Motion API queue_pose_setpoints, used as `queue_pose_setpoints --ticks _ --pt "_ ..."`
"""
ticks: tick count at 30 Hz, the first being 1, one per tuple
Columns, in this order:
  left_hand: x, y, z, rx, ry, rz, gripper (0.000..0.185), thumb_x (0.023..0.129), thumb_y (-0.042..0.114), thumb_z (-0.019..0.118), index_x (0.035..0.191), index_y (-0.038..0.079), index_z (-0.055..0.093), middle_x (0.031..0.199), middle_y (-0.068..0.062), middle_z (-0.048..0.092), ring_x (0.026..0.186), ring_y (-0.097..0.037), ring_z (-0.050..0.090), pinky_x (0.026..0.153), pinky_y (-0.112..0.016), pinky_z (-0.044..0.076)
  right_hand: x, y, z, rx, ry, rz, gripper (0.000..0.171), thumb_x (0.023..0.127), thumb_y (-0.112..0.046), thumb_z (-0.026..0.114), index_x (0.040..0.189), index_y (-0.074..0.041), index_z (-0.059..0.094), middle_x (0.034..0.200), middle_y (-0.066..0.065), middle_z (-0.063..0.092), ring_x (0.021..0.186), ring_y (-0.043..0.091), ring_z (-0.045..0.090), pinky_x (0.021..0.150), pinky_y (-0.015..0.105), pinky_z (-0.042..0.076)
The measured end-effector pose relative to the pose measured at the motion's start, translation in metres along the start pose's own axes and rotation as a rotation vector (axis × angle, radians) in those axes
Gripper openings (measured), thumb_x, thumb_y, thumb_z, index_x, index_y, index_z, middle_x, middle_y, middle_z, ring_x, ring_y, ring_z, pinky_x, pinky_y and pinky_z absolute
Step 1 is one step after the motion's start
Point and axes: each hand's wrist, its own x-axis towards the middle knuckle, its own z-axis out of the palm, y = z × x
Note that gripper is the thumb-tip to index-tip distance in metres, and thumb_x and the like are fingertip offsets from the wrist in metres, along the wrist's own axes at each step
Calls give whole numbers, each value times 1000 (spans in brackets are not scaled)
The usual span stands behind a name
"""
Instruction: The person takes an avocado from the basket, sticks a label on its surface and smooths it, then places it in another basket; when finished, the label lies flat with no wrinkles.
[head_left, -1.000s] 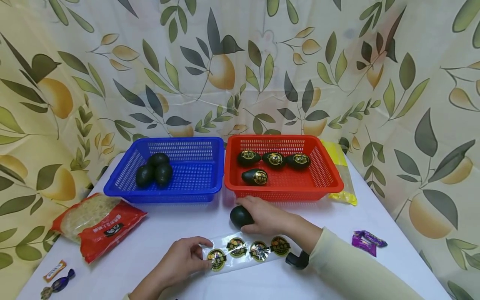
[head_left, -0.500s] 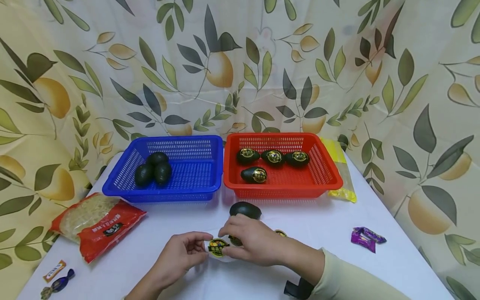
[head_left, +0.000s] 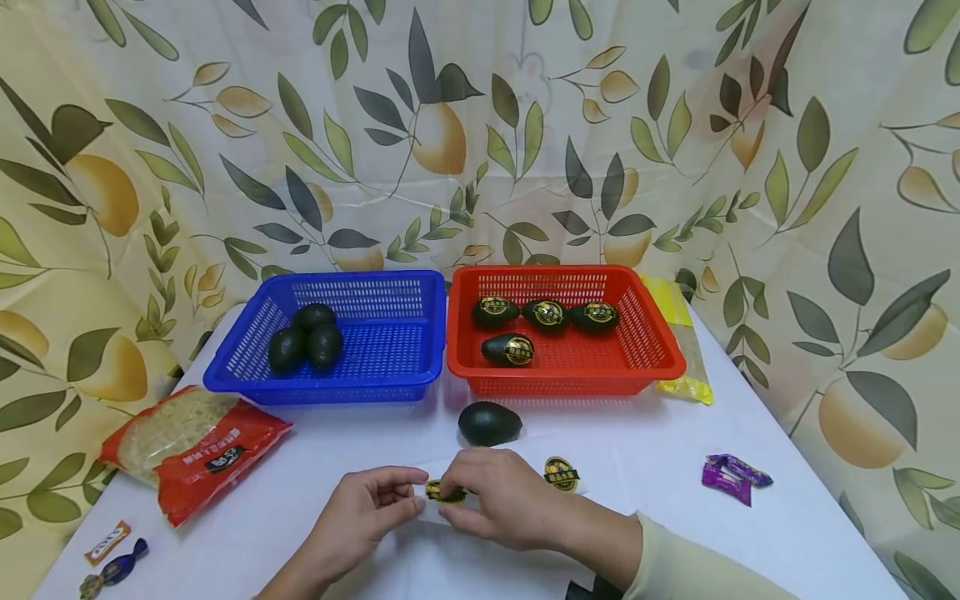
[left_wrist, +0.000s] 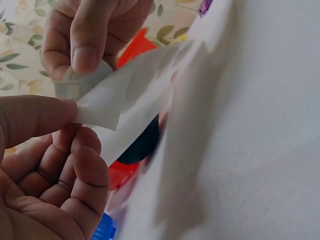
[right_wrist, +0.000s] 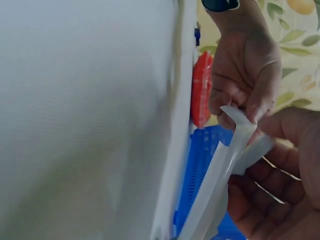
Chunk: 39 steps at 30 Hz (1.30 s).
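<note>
In the head view my left hand [head_left: 360, 512] pinches the left end of a sticker strip between thumb and index finger. My right hand [head_left: 517, 500] pinches the edge of a round black-and-gold sticker [head_left: 433, 490], which is partly lifted off the backing. The left wrist view shows the pale backing strip [left_wrist: 145, 92] bent between the two hands, with the curled sticker under the right thumb. Another sticker [head_left: 561, 473] shows past the right hand; the strip's middle is hidden behind that hand. A dark avocado [head_left: 489, 423] lies just beyond the strip.
Behind are a blue basket [head_left: 390, 350] with 3 plain avocados [head_left: 325, 346] and a red basket [head_left: 585, 367] with several stickered avocados [head_left: 546, 314]. A red food bag [head_left: 202, 450] lies left, a yellow packet [head_left: 678, 342] right. Purple sweets [head_left: 727, 479] sit on the right.
My right hand has let go of the avocado, leaving it beyond the strip, and has come to the leftmost sticker, which it now lifts. My left hand keeps its hold on the strip's end.
</note>
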Motion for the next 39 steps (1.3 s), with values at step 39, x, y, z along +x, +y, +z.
queue_pose_setpoints --ticks 39 --pt "39 43 37 105 50 59 18 96 26 75 91 9 77 75 -1 65 69 -14 58 59 -25 49 -24 18 -24 141 317 350 24 97 -39 73 109 -18 69 99 -12 66 90 8 62 73 27 56"
